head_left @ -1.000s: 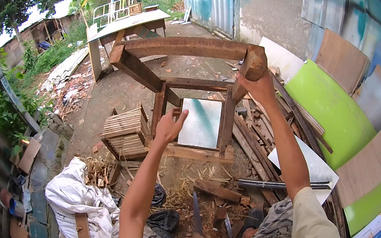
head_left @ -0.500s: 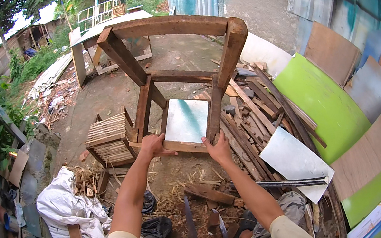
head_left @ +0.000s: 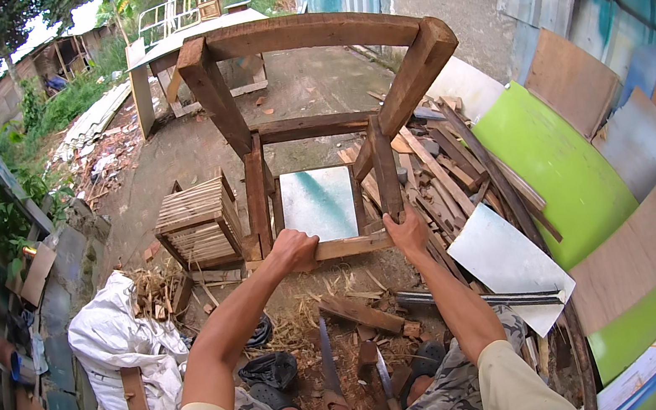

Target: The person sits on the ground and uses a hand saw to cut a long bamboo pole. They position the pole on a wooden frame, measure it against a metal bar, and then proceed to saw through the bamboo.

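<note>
Both my hands hold a brown wooden chair frame (head_left: 310,31) in front of me. My left hand (head_left: 298,251) is closed round the near bottom rail, left of its middle. At the near right corner, my right hand (head_left: 407,233) wraps the joint of rail and leg. Through the frame shows a whitish sheet (head_left: 318,206) with a green streak; whether it is fixed to the frame I cannot tell. Between my feet on the ground lie a handsaw (head_left: 329,362) and a second narrow blade (head_left: 385,379).
A slatted wooden crate or stool (head_left: 195,225) stands left of the frame. Scrap wood (head_left: 447,179) is piled on the right, beside green and brown panels (head_left: 553,180). A white sack (head_left: 124,341) lies at the near left. Farther back stands a white-topped table (head_left: 192,32).
The chair frame has swung slightly to the right and its top now leans nearer. My left hand has closed into a firmer grip, and my right hand has shifted right with the corner.
</note>
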Demonstrator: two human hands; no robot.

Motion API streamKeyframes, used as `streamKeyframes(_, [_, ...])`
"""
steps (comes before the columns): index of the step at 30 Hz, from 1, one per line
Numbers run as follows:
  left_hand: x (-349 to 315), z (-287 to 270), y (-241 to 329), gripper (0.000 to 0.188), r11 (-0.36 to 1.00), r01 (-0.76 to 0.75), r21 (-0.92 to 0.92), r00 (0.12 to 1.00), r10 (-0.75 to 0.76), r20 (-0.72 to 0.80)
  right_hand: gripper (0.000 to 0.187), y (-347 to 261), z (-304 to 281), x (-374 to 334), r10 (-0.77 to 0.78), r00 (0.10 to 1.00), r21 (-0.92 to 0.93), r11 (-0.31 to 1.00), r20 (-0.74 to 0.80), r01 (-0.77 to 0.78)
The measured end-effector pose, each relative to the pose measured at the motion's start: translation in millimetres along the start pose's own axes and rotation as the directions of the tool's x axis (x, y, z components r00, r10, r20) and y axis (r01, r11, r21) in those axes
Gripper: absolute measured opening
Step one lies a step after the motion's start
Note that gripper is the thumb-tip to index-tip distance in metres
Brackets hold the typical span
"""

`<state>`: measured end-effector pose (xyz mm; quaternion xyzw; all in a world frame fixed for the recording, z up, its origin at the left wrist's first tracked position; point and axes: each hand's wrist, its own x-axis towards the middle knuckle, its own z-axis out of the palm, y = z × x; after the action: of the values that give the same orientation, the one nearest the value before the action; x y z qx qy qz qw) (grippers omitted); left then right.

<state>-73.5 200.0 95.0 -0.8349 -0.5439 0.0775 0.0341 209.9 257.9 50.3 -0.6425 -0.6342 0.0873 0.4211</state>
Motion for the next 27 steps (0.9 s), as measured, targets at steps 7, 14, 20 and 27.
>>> streamKeyframes(7, [-49.7, -52.0, 28.4, 0.051, 0.996, 0.037, -0.082, 0.998, -0.032, 0.058, 0.053, -20.7, -47.2, -11.1, -0.043, 0.994, -0.034, 0.998, 0.105, 0.047])
streamKeyframes(14, [-47.3, -59.1, 10.7, 0.061, 0.991, 0.105, -0.080, 0.994, -0.106, -0.007, 0.062, -34.6, -46.7, 20.8, 0.067, 0.942, -0.106, 0.994, 0.328, -0.034])
streamKeyframes(20, [-9.9, -25.5, -32.9, 0.078, 0.966, 0.221, -0.131, 0.866, -0.256, -0.430, 0.088, -48.3, -10.8, 76.5, 0.106, 0.932, -0.092, 0.993, 0.347, -0.079])
streamKeyframes(27, [49.1, -45.1, -68.1, 0.079, 0.938, 0.286, -0.194, 0.887, -0.336, -0.318, 0.098, -39.7, 32.4, 156.0, 0.104, 0.925, -0.133, 0.989, 0.365, -0.059])
